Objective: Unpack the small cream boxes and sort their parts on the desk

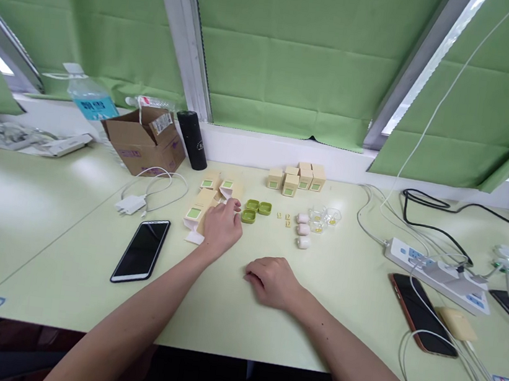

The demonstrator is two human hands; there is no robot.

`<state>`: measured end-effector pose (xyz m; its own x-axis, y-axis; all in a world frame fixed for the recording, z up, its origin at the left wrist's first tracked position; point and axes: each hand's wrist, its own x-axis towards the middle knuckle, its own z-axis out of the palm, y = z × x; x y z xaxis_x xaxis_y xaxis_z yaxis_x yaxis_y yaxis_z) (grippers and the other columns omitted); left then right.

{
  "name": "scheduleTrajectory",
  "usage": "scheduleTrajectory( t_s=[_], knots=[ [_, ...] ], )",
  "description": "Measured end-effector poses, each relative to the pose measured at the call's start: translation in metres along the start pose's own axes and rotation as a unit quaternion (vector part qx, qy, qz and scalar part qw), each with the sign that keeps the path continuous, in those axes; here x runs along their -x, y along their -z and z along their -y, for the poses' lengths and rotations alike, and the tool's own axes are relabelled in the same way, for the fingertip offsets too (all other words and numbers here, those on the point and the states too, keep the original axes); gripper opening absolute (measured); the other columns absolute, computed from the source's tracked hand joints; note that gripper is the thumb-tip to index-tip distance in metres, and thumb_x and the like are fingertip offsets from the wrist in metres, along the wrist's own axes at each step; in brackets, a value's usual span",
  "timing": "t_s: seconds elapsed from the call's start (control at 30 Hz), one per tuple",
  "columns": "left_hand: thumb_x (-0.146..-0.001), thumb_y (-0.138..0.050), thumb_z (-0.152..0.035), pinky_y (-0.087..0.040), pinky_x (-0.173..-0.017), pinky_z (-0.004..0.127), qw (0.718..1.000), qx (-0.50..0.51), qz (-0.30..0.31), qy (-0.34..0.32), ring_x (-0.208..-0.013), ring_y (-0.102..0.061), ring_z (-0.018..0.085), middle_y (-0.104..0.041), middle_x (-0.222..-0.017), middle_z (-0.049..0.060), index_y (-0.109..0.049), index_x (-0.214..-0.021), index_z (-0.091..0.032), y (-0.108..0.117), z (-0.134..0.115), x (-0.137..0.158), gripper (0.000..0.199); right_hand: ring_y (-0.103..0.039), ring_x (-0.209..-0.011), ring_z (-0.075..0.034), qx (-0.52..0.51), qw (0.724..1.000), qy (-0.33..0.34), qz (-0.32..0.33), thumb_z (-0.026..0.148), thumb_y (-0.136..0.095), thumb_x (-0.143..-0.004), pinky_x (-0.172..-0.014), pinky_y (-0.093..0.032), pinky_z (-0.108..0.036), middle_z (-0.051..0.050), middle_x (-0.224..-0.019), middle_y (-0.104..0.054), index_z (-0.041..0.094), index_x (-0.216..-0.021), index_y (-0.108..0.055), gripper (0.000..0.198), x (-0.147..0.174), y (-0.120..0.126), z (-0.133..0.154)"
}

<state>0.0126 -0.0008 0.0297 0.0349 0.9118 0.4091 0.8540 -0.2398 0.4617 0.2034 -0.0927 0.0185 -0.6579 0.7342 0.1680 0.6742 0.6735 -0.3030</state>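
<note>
My left hand [223, 227] is over the table with its fingers curled, beside several opened cream cardboard boxes [197, 209] with green labels. What its fingers hold, if anything, is hidden. Just right of it sit three small green square trays [265, 208]. My right hand [274, 282] rests on the tabletop closer to me, fingers folded in and nothing seen in them. Beyond it are three small yellow clips [287, 224], three white cylindrical pieces [302, 242] and some clear plastic cups [333, 216]. Several closed cream boxes [289, 186] stand at the back.
To the left are a phone [140, 252], a white charger [131, 204], a brown carton [152, 149], a black bottle [192, 140] and a water bottle [89, 97]. A power strip [435, 274], another phone [423, 316] and trailing cables lie to the right.
</note>
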Motion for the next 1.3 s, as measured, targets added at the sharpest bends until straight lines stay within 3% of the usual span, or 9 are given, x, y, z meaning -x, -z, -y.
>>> scheduleTrajectory(
  t_s=[0.2,0.33,0.4,0.47,0.6,0.77,1.0,1.13,1.3],
  knots=[
    [-0.092,-0.05,-0.019,-0.047,-0.083,0.037,0.997,0.069,-0.034,-0.014,-0.092,-0.068,0.027,-0.073,-0.095,0.007,-0.058,-0.104,-0.023,0.001,-0.005,0.006,0.015,-0.058,-0.065,-0.013,-0.022,0.999,0.02,-0.032,0.016,-0.055,-0.096,-0.06,-0.028,-0.027,0.0,-0.075,-0.071,0.02,-0.082,-0.065,0.018,0.001,-0.006,-0.006],
    [-0.093,-0.049,-0.021,-0.044,-0.072,0.034,0.986,0.05,0.116,-0.107,-0.083,-0.067,0.025,-0.07,-0.084,0.005,-0.062,-0.101,-0.024,-0.001,-0.019,0.02,0.016,-0.059,-0.064,-0.014,-0.03,0.995,0.026,-0.089,0.015,-0.053,-0.095,-0.06,-0.033,-0.027,0.0,-0.074,-0.071,0.02,-0.084,-0.068,0.019,0.003,-0.006,-0.014],
    [-0.092,-0.05,-0.021,-0.043,-0.07,0.034,0.961,0.028,0.219,-0.165,-0.082,-0.066,0.026,-0.071,-0.084,0.006,-0.064,-0.099,-0.025,-0.002,-0.025,0.027,0.016,-0.06,-0.064,-0.015,-0.023,0.989,0.013,-0.145,0.017,-0.052,-0.096,-0.061,-0.035,-0.027,-0.002,-0.074,-0.072,0.02,-0.087,-0.07,0.02,0.003,0.0,-0.022],
    [-0.093,-0.05,-0.021,-0.043,-0.07,0.034,0.943,0.019,0.264,-0.202,-0.085,-0.066,0.027,-0.071,-0.086,0.007,-0.066,-0.098,-0.025,-0.004,-0.028,0.031,0.017,-0.062,-0.068,-0.016,-0.012,0.978,-0.031,-0.207,0.019,-0.05,-0.098,-0.063,-0.039,-0.028,-0.003,-0.077,-0.073,0.02,-0.091,-0.071,0.022,0.001,0.012,-0.033],
    [-0.094,-0.048,-0.02,-0.041,-0.068,0.034,0.942,0.036,0.258,-0.21,-0.083,-0.065,0.027,-0.07,-0.083,0.008,-0.066,-0.097,-0.025,-0.007,-0.027,0.032,0.018,-0.065,-0.088,-0.024,0.063,0.95,-0.182,-0.245,0.022,-0.055,-0.097,-0.075,-0.045,-0.034,-0.008,-0.093,-0.075,0.022,-0.11,-0.072,0.021,-0.012,0.044,-0.059],
    [-0.095,-0.045,-0.019,-0.037,-0.065,0.033,0.935,0.015,0.267,-0.232,-0.086,-0.066,0.027,-0.072,-0.088,0.007,-0.065,-0.098,-0.025,-0.007,-0.024,0.029,0.022,-0.056,-0.115,-0.036,0.181,0.93,-0.29,-0.139,0.038,-0.062,-0.097,-0.097,-0.04,-0.047,-0.02,-0.125,-0.066,0.024,-0.139,-0.063,0.045,-0.057,0.07,-0.09],
    [-0.095,-0.046,-0.02,-0.039,-0.067,0.034,0.934,0.02,0.274,-0.227,-0.088,-0.066,0.027,-0.072,-0.089,0.007,-0.066,-0.099,-0.025,-0.006,-0.024,0.028,0.022,-0.05,-0.128,-0.041,0.159,0.909,-0.384,-0.021,0.06,-0.043,-0.102,-0.101,-0.03,-0.052,-0.022,-0.137,-0.057,0.034,-0.152,-0.049,0.057,-0.126,0.067,-0.111],
    [-0.096,-0.044,-0.019,-0.039,-0.067,0.034,0.932,0.004,0.276,-0.234,-0.089,-0.066,0.027,-0.072,-0.09,0.008,-0.067,-0.102,-0.025,-0.006,-0.024,0.028,0.024,-0.05,-0.125,-0.04,0.141,0.906,-0.395,-0.057,0.056,-0.045,-0.102,-0.101,-0.031,-0.05,-0.023,-0.133,-0.057,0.028,-0.142,-0.059,0.051,-0.137,0.064,-0.119],
    [-0.097,-0.043,-0.019,-0.042,-0.067,0.033,0.94,0.018,0.243,-0.24,-0.083,-0.065,0.025,-0.069,-0.084,0.006,-0.065,-0.097,-0.023,-0.01,-0.02,0.029,0.022,-0.05,-0.117,-0.038,0.136,0.912,-0.349,-0.168,0.037,-0.051,-0.102,-0.098,-0.035,-0.049,-0.023,-0.124,-0.057,0.023,-0.139,-0.062,0.041,-0.124,0.063,-0.124]
  ],
)
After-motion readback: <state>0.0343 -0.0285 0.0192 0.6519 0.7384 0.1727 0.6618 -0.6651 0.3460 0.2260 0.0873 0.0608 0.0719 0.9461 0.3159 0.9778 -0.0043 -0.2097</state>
